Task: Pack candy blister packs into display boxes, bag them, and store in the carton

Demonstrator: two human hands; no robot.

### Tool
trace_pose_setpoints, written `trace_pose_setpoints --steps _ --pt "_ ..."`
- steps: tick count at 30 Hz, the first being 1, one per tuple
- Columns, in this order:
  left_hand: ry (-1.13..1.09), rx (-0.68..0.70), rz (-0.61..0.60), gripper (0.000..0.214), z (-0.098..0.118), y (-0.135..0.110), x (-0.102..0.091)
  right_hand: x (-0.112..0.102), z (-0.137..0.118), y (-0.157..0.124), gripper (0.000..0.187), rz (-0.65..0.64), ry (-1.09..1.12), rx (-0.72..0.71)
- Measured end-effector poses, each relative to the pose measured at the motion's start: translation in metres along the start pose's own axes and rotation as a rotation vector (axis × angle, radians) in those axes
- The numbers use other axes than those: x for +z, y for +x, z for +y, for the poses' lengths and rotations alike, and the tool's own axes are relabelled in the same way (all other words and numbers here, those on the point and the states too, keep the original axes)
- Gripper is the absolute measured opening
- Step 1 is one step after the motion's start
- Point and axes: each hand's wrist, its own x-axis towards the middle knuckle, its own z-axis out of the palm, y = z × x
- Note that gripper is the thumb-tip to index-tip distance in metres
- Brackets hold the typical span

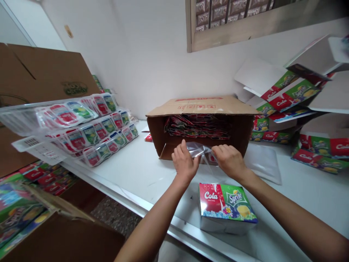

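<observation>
A clear plastic bag (196,150) is stretched between my two hands, above the table and in front of an open carton. My left hand (184,160) pinches its left side, fingers pointing up. On the other side my right hand (229,160) is closed on the bag, knuckles up. Below them, near the table's front edge, stands a red and green Cola/Sprite box (227,205), its printed face up. The brown carton (201,105) lies with its opening toward me, and many red printed packets (197,127) are piled inside.
Clear trays of small printed packs (95,133) are stacked at the left. Open display boxes (294,94) pile up at the right. A stack of clear bags (263,163) lies on the white table (128,171). An open carton (68,233) sits below the left edge.
</observation>
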Motion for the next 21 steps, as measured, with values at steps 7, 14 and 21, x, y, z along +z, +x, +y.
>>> trace_pose_setpoints --steps 7,14,21 --pt "-0.054 0.083 -0.105 0.041 0.007 -0.005 0.009 -0.003 0.005 -0.003 0.021 -0.050 -0.021 -0.139" --pt "-0.194 0.127 -0.122 0.041 0.003 -0.015 0.015 0.013 0.029 -0.037 0.021 -0.090 0.133 0.041" --pt "-0.381 0.239 -0.143 0.026 -0.016 -0.041 -0.006 -0.016 0.020 -0.092 0.012 -0.007 0.545 0.295"
